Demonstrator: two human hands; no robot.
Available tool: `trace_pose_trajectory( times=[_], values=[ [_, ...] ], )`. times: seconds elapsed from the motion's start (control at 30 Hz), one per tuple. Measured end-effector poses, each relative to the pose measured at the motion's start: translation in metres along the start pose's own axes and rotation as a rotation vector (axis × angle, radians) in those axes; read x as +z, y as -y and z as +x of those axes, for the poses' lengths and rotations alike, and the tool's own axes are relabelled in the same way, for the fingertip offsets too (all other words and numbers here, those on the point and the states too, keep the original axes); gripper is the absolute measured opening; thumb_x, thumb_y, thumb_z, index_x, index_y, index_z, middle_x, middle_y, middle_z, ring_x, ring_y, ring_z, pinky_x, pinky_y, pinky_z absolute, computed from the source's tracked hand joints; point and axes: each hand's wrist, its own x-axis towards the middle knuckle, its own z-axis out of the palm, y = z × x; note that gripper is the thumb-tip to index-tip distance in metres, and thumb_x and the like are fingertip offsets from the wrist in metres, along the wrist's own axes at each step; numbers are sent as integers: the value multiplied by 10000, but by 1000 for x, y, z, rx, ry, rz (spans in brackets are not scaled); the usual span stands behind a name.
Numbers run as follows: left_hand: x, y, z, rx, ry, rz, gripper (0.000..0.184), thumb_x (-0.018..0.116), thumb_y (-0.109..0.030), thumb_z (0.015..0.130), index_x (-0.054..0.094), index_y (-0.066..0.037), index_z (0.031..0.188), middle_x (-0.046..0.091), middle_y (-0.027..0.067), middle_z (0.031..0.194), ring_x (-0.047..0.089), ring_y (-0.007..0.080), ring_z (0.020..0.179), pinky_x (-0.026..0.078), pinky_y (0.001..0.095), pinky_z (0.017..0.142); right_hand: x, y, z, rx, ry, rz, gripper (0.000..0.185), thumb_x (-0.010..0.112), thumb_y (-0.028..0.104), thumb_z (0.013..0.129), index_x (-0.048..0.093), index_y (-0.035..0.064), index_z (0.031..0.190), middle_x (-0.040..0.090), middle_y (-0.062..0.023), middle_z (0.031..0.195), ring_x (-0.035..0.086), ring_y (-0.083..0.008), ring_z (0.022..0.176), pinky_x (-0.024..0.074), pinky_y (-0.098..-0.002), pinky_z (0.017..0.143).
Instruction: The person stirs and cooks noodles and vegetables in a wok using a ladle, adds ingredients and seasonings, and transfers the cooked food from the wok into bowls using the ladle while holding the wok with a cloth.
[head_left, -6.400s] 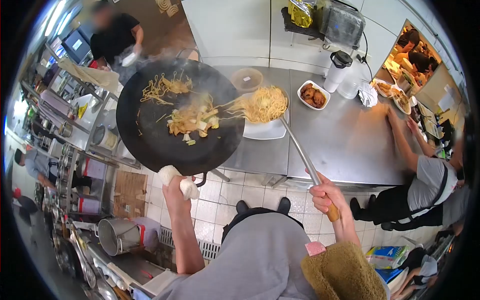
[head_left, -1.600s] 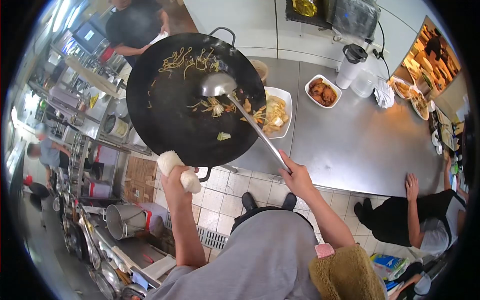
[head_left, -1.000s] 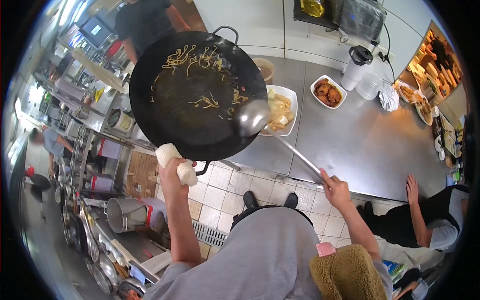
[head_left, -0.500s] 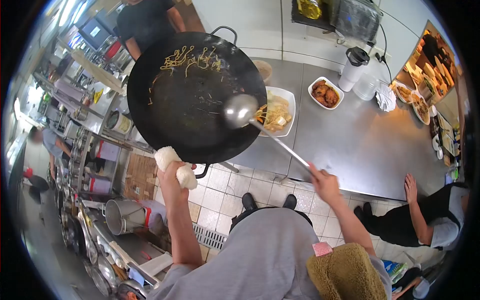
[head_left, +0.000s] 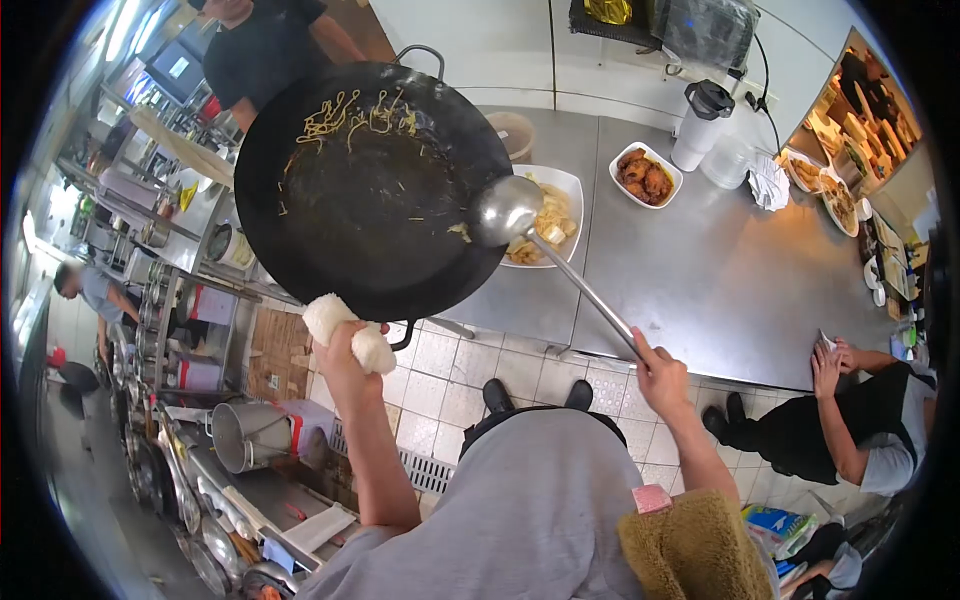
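My left hand (head_left: 345, 360) is closed round a white cloth (head_left: 335, 322) at the near handle of a large black wok (head_left: 350, 240). The wok is held up, its right edge over a white square plate (head_left: 572, 190) with noodles and vegetables (head_left: 552, 222). Strands of noodle (head_left: 345, 118) cling to the wok's far side. My right hand (head_left: 660, 378) grips the long handle of a steel ladle (head_left: 508, 208), whose bowl is at the wok's right edge, partly over the plate.
On the steel counter (head_left: 690, 280) stand a bowl of browned pieces (head_left: 643, 175), a tumbler (head_left: 700, 125), a clear container (head_left: 728, 162) and a round tub (head_left: 515, 135). One person (head_left: 265, 60) stands beyond the wok; a co-worker's hands (head_left: 830, 362) are at the counter's right.
Noodles and vegetables have gone from the wok and ladle onto the plate. Most recently the ladle has moved right to the wok's rim. The co-worker at right now has both hands together.
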Motion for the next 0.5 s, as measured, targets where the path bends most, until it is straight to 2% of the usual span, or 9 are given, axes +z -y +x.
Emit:
trace_pose_trajectory(
  times=[0.17,0.27,0.4,0.5],
  values=[
    [12,13,4,35,-15,10,231,563,33,710,511,-17,929,515,75,812,573,193,675,554,364,593,-32,-41,6,-35,-15,-125,620,642,58,798,510,257,1370,572,-100,674,590,-290,541,511,-407,519],
    [13,9,2,67,-44,35,234,571,26,709,513,-14,933,515,75,815,574,201,682,555,371,593,-49,-32,10,30,25,-117,613,636,57,801,514,260,1366,573,-108,680,591,-298,544,510,-410,516],
    [5,7,5,24,-76,47,248,581,6,707,515,-5,946,516,80,820,579,217,689,561,379,596,-37,-8,19,-40,-4,-9,638,620,32,790,507,273,1369,572,-111,687,588,-304,540,508,-411,510],
    [5,6,2,37,-62,51,297,601,-30,702,511,7,983,527,96,835,599,248,699,570,386,606,-25,-14,24,-26,59,-20,615,630,54,810,499,261,1374,604,-110,704,602,-306,560,523,-407,541]
  ],
)
